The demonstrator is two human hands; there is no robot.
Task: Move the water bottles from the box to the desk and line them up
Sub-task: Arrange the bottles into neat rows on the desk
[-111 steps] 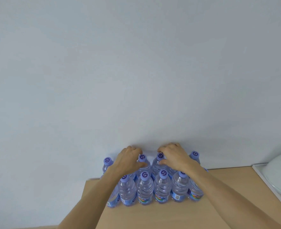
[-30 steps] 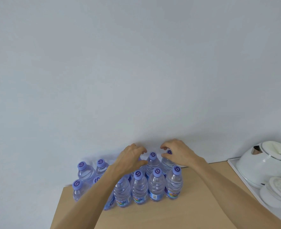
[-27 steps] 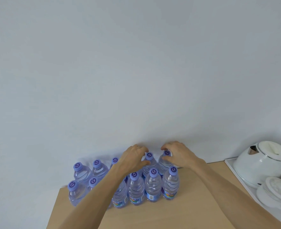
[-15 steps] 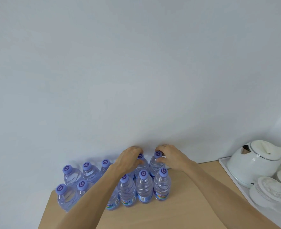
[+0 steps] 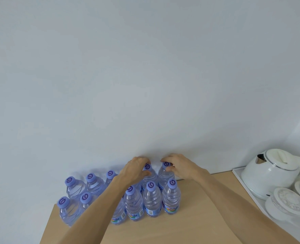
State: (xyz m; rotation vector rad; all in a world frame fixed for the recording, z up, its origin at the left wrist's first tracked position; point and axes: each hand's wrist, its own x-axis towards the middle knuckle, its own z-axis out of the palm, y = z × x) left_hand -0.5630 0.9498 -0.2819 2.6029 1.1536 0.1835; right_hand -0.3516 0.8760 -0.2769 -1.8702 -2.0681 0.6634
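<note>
Both hands have slid right along the back row of bottles [image 5: 150, 175] on the desk [image 5: 198, 217], left hand [image 5: 135, 170] and right hand [image 5: 180, 167] each pinching a cap; nudge gently, keeping rows flush.

The person shows 2 bare forearms reaching in from the bottom edge, with no sleeve, watch, ring or glove on either. The left hand [image 5: 134, 170] and the right hand [image 5: 181, 167] are uncovered, nails short and unpainted where visible.
</note>
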